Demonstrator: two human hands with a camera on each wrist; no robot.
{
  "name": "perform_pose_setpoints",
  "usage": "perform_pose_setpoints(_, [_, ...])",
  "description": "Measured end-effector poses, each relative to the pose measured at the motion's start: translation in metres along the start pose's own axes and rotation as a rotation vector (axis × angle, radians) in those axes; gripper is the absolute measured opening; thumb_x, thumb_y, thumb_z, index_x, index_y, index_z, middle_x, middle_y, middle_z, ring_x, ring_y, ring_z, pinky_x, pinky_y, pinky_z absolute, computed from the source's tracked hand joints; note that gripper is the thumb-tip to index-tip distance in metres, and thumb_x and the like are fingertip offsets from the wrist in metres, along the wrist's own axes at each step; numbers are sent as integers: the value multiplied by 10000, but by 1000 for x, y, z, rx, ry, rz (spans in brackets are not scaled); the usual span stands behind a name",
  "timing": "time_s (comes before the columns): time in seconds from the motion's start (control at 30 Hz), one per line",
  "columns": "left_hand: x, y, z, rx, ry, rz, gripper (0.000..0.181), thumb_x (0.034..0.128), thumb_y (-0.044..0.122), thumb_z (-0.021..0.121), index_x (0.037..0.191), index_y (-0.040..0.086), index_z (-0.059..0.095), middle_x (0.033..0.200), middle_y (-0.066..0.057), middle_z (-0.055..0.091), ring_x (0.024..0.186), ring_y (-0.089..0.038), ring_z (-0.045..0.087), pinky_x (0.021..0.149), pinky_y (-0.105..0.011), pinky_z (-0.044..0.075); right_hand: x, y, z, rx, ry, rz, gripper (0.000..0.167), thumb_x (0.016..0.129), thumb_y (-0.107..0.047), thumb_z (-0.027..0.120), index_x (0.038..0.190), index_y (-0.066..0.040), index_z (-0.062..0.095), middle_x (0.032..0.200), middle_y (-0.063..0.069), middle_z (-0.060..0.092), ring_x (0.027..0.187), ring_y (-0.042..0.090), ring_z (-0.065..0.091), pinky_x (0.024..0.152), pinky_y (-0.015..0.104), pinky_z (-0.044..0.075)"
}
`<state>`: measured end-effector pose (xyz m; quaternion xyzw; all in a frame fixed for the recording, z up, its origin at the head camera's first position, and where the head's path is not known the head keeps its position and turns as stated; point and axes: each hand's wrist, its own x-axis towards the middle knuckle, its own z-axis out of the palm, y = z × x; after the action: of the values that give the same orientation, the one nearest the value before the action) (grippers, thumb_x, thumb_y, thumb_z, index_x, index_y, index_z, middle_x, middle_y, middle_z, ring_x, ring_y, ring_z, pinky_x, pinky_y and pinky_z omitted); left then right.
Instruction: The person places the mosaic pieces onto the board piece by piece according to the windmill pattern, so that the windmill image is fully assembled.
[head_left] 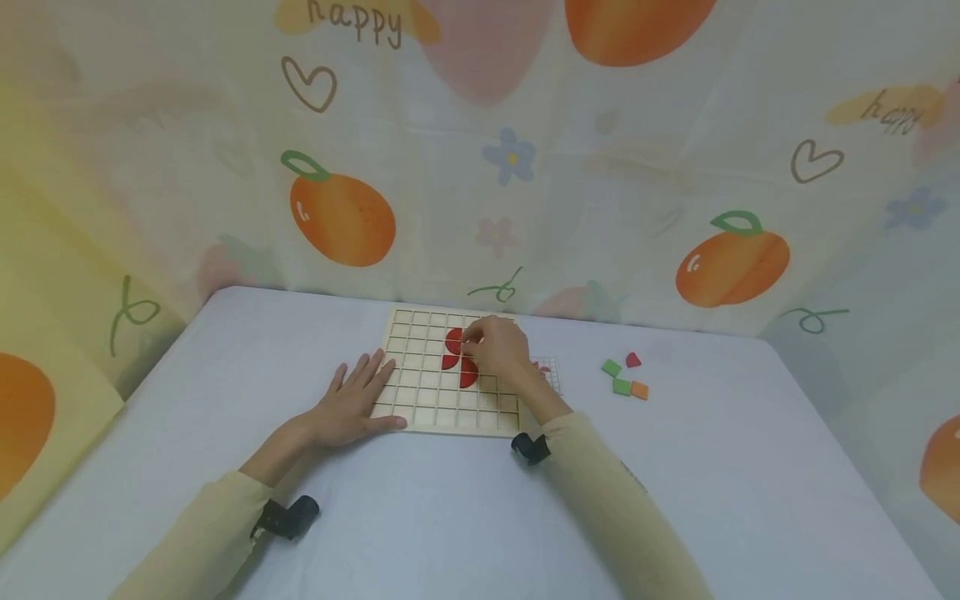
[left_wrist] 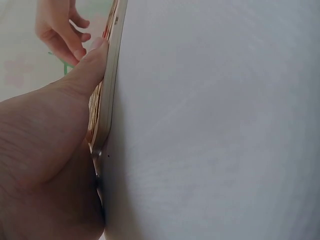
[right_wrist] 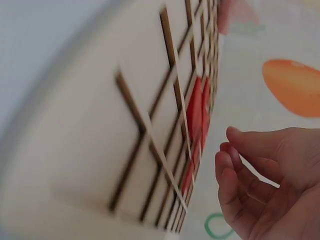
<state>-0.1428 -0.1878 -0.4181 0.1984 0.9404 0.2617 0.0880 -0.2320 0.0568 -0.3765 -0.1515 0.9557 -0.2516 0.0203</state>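
A pale wooden grid board (head_left: pixel 423 421) lies on the white table. Several red pieces sit in its cells, among them a rounded red piece (head_left: pixel 453 341) and a red quarter-round piece (head_left: pixel 468 373). My left hand (head_left: pixel 351 408) rests flat at the board's left edge, fingers spread, with the thumb on its near edge. Above the red pieces hovers my right hand (head_left: pixel 498 343); in the right wrist view its fingers (right_wrist: pixel 228 187) are loosely bent near the thumb and apart from the board. I see nothing held between them.
To the right of the board lie two green pieces (head_left: pixel 611 367), an orange piece (head_left: pixel 639 390) and a red piece (head_left: pixel 633 359). A small printed grid card (head_left: pixel 553 372) shows partly behind the right wrist. A patterned curtain (head_left: pixel 600 192) hangs beyond the table's far edge.
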Motion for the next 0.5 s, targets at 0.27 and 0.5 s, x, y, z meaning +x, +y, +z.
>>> perform_pose_setpoints(0.27, [-1,3,-2,-6,-1,0,953,911,477,645,1523,-77,170,1599,-286,49,1462,-476,-1,1124,-649,-44,-5,24,-30,-12,17,67,156,926,-209,690,1040,-126,756,1010,20,721,937,202,640,765,357,500])
perform_pose_setpoints(0.5, [-2,3,-2,-5,2,-5,949,911,465,651,1523,-77,169,1599,-285,48,1463,-474,-8,1126,-643,-52,-9,49,-57,-68,2,88,189,931,-214,680,1069,-102,745,1038,55,718,925,226,638,715,345,490])
